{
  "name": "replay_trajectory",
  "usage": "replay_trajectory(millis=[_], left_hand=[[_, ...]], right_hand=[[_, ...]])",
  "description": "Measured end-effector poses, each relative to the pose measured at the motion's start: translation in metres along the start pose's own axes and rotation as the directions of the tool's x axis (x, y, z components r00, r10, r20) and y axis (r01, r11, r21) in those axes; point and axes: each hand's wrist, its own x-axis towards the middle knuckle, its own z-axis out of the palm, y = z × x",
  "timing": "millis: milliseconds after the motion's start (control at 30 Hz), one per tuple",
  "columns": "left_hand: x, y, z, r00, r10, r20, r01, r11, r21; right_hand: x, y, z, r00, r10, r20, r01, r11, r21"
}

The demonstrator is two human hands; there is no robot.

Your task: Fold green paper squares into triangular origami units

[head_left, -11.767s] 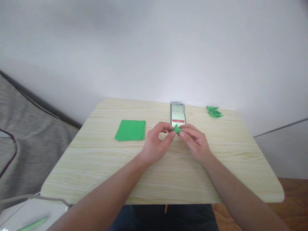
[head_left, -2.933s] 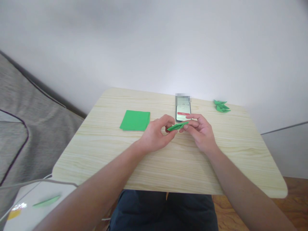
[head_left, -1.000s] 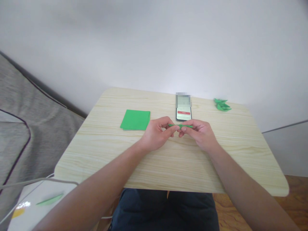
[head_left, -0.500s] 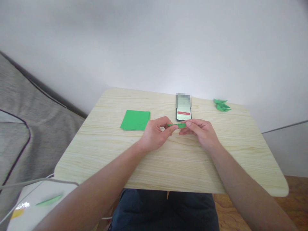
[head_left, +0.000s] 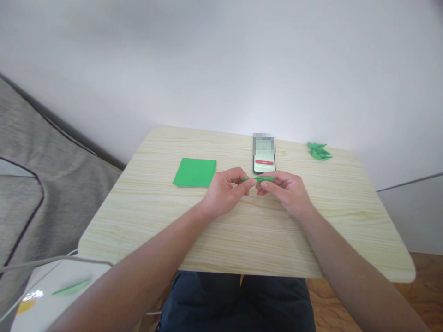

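Observation:
Between my two hands is a small folded piece of green paper (head_left: 266, 178), narrow and pointed at its ends. My left hand (head_left: 226, 191) pinches its left part between thumb and fingers. On the right part, the thumb of my right hand (head_left: 290, 191) presses from the near side, with the fingers behind. Both hands are just above the table, in front of a phone (head_left: 264, 159). Left of my left hand lies a stack of square green paper (head_left: 195, 173). Folded green paper pieces (head_left: 319, 151) sit at the back right.
The pale wooden table (head_left: 263, 244) backs onto a white wall (head_left: 221, 69). Grey fabric (head_left: 65, 203) stands at the left. At lower left, a white surface (head_left: 44, 309) holds a green piece (head_left: 72, 288), with a cable (head_left: 69, 259) running across.
My right thumb has slid left along the folded paper, nearer my left thumb, so more of its right end shows. My left hand has stayed almost still.

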Motion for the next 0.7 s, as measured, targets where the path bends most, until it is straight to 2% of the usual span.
replay_trajectory(millis=[100, 233, 400, 700], left_hand=[[0.0001, 0.0005, -0.0011, 1.000, 0.015, 0.024, -0.015, 1.000, -0.019], [-0.0002, 0.0032, -0.0047, 0.996, 0.052, 0.071, -0.053, 0.998, 0.012], [-0.0014, 0.0032, -0.0051, 0.997, 0.044, 0.059, -0.047, 0.998, 0.049], [-0.0031, 0.0031, -0.0012, 0.999, 0.020, 0.043, -0.021, 1.000, 0.011]], right_hand=[[0.0008, 0.0011, -0.0016, 0.998, 0.033, 0.060, -0.034, 0.999, 0.008], [0.0019, 0.0022, -0.0045, 0.995, 0.074, 0.073, -0.079, 0.995, 0.061], [0.0014, 0.0016, -0.0037, 0.990, 0.087, 0.107, -0.094, 0.994, 0.058], [0.0011, -0.0014, -0.0019, 0.989, 0.130, 0.065, -0.132, 0.991, 0.030]])
